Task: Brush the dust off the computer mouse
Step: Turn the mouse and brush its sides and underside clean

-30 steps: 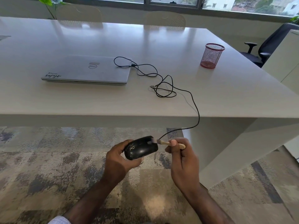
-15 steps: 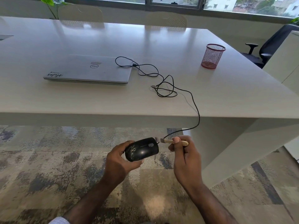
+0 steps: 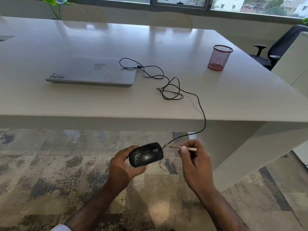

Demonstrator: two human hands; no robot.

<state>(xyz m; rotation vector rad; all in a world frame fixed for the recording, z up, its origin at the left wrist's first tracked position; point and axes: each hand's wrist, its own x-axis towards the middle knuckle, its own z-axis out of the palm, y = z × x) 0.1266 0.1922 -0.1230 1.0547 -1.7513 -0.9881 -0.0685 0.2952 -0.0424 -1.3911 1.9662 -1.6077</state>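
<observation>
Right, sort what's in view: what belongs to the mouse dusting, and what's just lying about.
Part of the job:
- computer mouse, held in the left hand
- small brush, pinched in the right hand, bristles by the mouse's front end
- mouse cable, running to the laptop

Just lying about:
- closed laptop
- red mesh pen cup
- office chair
- white table

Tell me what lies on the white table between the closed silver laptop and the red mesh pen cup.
In the head view, only the mouse's black cable, looped loosely on the tabletop; the rest is bare.
</observation>
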